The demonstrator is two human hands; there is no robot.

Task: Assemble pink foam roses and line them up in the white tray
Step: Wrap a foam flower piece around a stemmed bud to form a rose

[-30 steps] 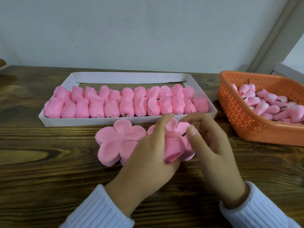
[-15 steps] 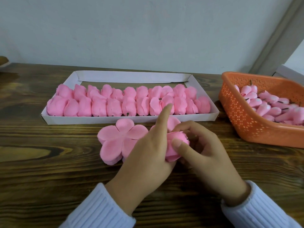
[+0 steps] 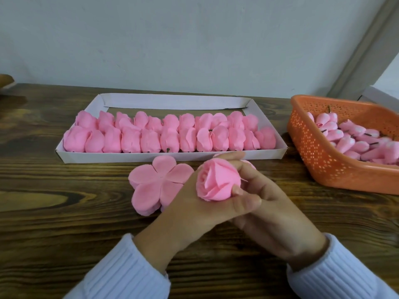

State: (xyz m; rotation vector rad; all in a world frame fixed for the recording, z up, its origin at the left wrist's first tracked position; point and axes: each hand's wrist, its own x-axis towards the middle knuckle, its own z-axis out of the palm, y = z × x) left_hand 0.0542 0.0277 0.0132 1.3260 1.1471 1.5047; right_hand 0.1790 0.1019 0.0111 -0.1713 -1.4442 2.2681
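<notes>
A pink foam rose [image 3: 218, 180] is held just above the wooden table, its spiralled face turned up toward me. My left hand [image 3: 194, 203] grips it with the index finger over the top and the thumb underneath. My right hand [image 3: 272, 212] holds it from the right, fingers curled behind it. A stack of flat five-petal foam pieces [image 3: 151, 184] lies on the table just left of the hands. Behind them, the white tray [image 3: 172, 157] holds two rows of finished pink roses [image 3: 151, 134].
An orange perforated basket [image 3: 319, 167] at the right holds several pink foam buds [image 3: 356, 139] with dark stems. The dark wooden table [image 3: 64, 223] runs back to a pale wall. The tray's back strip shows bare wood.
The petals have been wrapped up round the bud into a closed rose, and both hands have turned it so its face points at me.
</notes>
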